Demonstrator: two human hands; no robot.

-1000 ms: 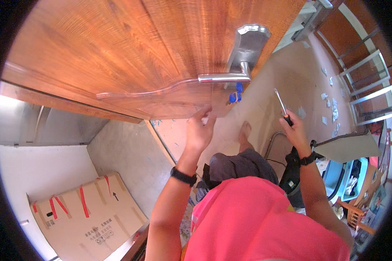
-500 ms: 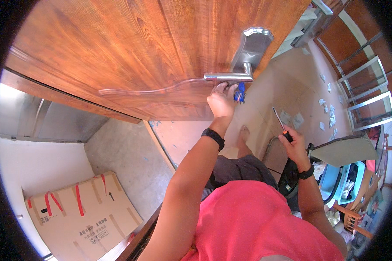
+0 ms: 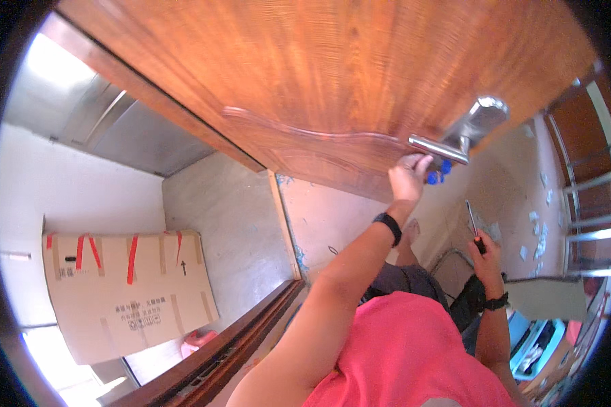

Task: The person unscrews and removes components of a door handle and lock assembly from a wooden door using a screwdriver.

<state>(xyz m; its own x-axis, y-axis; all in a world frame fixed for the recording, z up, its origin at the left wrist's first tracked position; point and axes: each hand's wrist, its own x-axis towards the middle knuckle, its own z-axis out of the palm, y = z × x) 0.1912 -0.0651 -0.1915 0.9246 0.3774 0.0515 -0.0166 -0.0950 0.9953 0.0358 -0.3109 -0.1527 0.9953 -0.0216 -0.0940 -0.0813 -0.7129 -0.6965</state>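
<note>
- One view only, the head camera, looking down past a pink shirt (image 3: 414,353) at a wooden door (image 3: 332,74) standing open over a grey floor (image 3: 231,230).
- The left hand (image 3: 407,178) is raised to the silver lever handle (image 3: 455,139); its fingers reach the underside of the lever beside a small blue part (image 3: 436,173), likely steadying the fitting. Whether that grip is clenched on anything I cannot tell.
- The right hand (image 3: 485,251) hangs lower, well apart from the handle, its grip grasping a screwdriver (image 3: 473,227) by the dark handle, shaft pointing up, held ready rather than applied.
- Both wrists wear dark bands.
- A flat cardboard box (image 3: 125,292) with red tape strips lies on the floor to the left, near the dark door frame (image 3: 217,359).
</note>
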